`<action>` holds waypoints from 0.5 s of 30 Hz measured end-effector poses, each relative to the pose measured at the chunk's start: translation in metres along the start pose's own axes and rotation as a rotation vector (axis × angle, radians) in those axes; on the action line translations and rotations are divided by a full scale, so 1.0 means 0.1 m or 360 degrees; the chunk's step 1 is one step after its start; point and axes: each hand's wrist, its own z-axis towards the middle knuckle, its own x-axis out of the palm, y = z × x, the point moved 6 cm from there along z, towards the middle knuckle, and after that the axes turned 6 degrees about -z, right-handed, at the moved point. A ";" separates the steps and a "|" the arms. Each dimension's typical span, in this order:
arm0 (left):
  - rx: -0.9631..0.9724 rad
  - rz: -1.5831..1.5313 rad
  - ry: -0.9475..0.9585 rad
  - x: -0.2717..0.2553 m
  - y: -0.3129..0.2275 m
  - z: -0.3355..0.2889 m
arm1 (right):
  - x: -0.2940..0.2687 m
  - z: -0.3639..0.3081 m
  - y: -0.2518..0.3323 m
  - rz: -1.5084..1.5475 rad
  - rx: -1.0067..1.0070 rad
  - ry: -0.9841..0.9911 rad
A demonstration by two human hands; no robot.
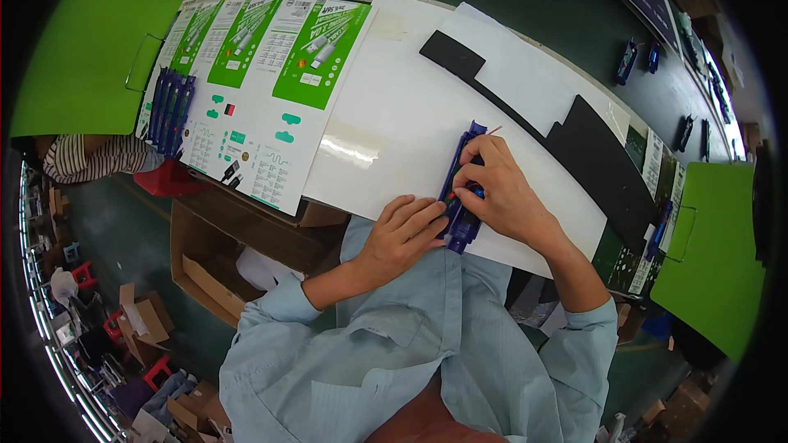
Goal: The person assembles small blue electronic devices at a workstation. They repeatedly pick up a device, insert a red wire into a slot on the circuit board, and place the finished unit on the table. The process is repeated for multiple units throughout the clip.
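Note:
A long, narrow blue plastic housing lies at the near edge of the white work surface, its far end tilted slightly right. Small parts show inside its open top, and a thin red wire sticks out near the far end. My left hand rests against the housing's left side, fingers together and gripping its near half. Over the right side is my right hand, thumb and fingers curled together in a pinch inside the housing. What its fingertips hold is hidden.
Green-and-white printed sheets cover the table's left part, with several blue housings stacked there. A black cut-out strip lies to the right. Green panels stand at both sides. Beyond the table, a conveyor carries more housings; an open carton sits below left.

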 end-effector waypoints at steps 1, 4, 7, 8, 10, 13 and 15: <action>0.0000 -0.0008 -0.0005 0.01 0.01 -0.01 | 0.00 0.01 0.00 0.0009 0.0020 0.0014; 0.0003 -0.0029 -0.0019 0.02 0.03 -0.02 | 0.01 0.01 -0.01 -0.0004 0.0013 -0.0020; 0.0009 -0.0045 -0.0026 0.01 0.03 -0.01 | 0.02 0.01 0.00 -0.0019 0.0001 -0.0040; 0.0011 -0.0048 -0.0024 0.00 0.03 0.00 | 0.02 0.01 0.00 -0.0029 -0.0010 -0.0048; 0.0009 -0.0053 -0.0022 0.00 0.03 0.00 | 0.02 0.02 -0.01 -0.0049 -0.0033 -0.0066; 0.0004 -0.0060 -0.0016 0.00 0.04 -0.01 | 0.03 0.02 -0.01 -0.0081 -0.0028 -0.0058; 0.0006 -0.0064 -0.0010 -0.01 0.03 0.01 | 0.02 0.01 0.00 -0.0091 -0.0058 -0.0087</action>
